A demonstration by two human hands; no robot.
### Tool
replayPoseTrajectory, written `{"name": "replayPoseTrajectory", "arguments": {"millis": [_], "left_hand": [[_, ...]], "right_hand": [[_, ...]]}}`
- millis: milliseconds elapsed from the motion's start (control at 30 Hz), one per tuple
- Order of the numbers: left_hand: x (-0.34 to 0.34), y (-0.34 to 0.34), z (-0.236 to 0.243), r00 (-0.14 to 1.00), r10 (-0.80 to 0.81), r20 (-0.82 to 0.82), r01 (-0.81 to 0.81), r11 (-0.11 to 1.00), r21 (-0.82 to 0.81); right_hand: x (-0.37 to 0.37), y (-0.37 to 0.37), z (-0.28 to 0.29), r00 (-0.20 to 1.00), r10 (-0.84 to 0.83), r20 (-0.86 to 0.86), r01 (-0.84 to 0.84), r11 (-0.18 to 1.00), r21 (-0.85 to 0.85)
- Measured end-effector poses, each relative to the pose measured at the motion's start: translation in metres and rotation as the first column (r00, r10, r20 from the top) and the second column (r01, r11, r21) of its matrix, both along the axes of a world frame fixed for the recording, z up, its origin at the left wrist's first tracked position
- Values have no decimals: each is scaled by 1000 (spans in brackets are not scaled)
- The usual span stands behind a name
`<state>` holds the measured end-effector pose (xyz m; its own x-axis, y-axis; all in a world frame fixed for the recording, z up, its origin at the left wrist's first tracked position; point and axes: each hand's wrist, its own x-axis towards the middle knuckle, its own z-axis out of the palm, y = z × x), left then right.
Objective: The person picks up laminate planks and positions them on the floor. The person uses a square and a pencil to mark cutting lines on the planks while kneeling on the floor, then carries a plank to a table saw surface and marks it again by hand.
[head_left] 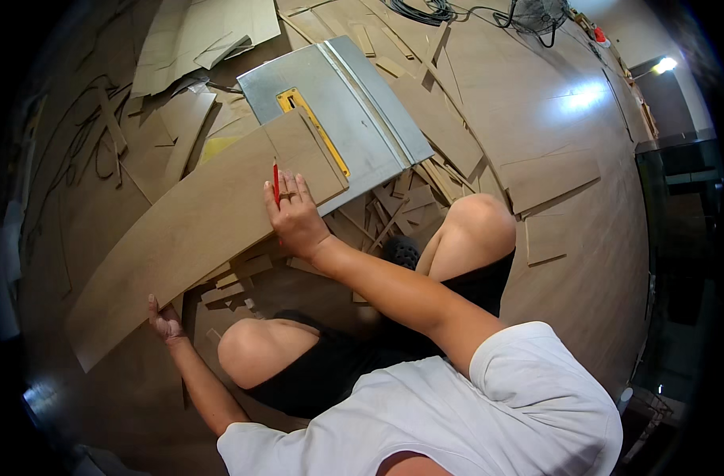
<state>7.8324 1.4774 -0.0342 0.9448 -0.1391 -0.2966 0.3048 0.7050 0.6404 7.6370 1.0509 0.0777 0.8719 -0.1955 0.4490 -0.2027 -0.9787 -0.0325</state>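
A long wood-look floor plank (195, 218) slants across in front of me, its right end resting on the grey metal table of a table saw (386, 143). Near the plank's lower left end, my left hand (166, 324) grips its near edge, the fingers mostly hidden underneath. My right hand (296, 214) lies on the plank toward the saw, with a red pencil (275, 184) held beside the index finger, tip pointing away from me. A yellow insert (330, 147) shows in the saw table beyond the plank's end. Whether the blade is raised is unclear.
Plank offcuts (402, 206) litter the floor under and around the saw. Pale sheets (203, 40) lie at the far left, and a black cable (417, 9) is coiled near a fan (541, 14) at the back. Loose boards (552, 181) lie to the right. My bent knees flank the near side.
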Motion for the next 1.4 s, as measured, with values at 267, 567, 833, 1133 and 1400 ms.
{"name": "replayPoseTrajectory", "arguments": {"millis": [267,567,833,1133,1400], "left_hand": [[-10,-23,14,998,20,52,-23,998,53],[15,-3,75,994,-38,105,23,989,144],[34,-29,174,970,-30,239,-56,938,343],[73,-143,273,910,-236,341,139,948,285],[63,-335,303,910,-267,317,196,951,237]], "right_hand": [[-23,-17,41,996,74,-47,-71,995,64],[-57,-109,38,905,-412,-107,425,888,175],[-94,-162,135,714,-527,-461,661,725,195],[-17,-208,230,925,219,-311,-28,855,518],[-106,-214,189,933,142,-330,195,572,797]]}}
